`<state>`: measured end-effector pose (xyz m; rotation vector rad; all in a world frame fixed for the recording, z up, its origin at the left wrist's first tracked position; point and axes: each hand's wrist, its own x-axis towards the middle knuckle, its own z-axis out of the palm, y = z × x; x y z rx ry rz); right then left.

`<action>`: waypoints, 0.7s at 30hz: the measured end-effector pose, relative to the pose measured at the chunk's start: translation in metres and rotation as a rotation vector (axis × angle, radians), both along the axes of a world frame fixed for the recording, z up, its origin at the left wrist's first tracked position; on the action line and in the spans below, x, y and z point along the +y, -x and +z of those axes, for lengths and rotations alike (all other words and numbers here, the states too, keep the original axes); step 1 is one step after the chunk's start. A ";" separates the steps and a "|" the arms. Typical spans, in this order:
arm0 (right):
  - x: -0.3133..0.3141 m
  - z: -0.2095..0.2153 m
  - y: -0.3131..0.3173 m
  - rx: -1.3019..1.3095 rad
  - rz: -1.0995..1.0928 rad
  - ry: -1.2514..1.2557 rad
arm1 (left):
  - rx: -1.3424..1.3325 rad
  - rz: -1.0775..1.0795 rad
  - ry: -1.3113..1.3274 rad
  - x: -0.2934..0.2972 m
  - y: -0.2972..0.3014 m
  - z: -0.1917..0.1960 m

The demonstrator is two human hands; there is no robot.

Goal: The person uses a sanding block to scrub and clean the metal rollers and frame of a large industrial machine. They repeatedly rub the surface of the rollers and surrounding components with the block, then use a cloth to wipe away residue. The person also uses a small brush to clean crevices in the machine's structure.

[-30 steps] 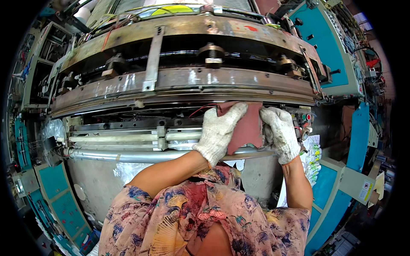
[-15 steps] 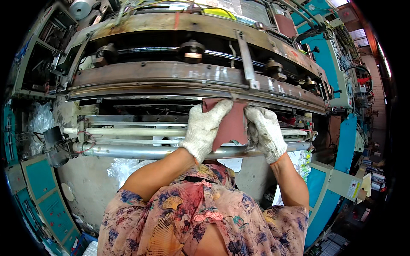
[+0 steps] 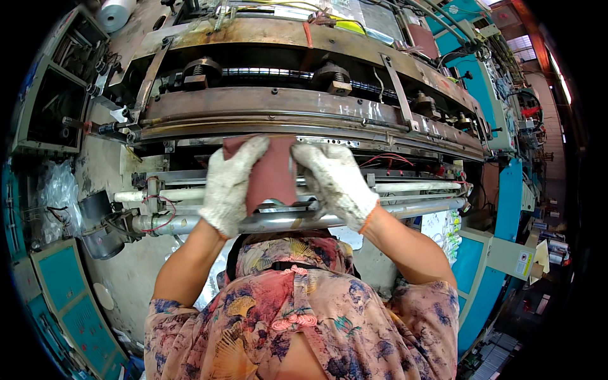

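A matte reddish-brown sheet, perhaps sandpaper or cloth, hangs in front of the machine's long metal bar. My left hand, in a white knitted glove, grips its left side with the thumb across its face. On the opposite edge, my gloved right hand closes on the sheet, its fingertips partly hidden. The sheet's top edge lies just below the bar's lower lip; whether it touches cannot be made out. Its lower edge is uneven and curls over the rollers.
A silver roller and a white roller run crosswise between me and the bar. A motor sits at their left end, with thin red wires close by. Teal cabinets stand left. Another reddish-brown piece lies far right.
Both hands and the sheet have shifted left along the bar, still gripping it. The view has shifted too, so the machine appears farther right.
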<state>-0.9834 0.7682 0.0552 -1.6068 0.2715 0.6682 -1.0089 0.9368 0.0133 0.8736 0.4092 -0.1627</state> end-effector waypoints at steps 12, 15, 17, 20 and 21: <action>-0.091 0.015 -0.001 0.030 -0.183 0.061 | 0.019 -0.157 -0.031 -0.084 -0.012 0.005; -0.049 0.007 0.000 0.005 -0.101 0.094 | 0.000 -0.168 0.009 -0.038 -0.007 0.013; -0.033 0.002 0.003 0.024 -0.100 0.033 | 0.010 -0.173 0.022 -0.027 -0.005 0.019; -0.041 0.012 0.002 -0.004 -0.144 0.085 | -0.040 -0.170 0.027 -0.036 -0.006 0.008; -0.042 0.019 0.005 0.028 -0.238 0.037 | -0.067 -0.145 0.020 -0.051 -0.009 -0.001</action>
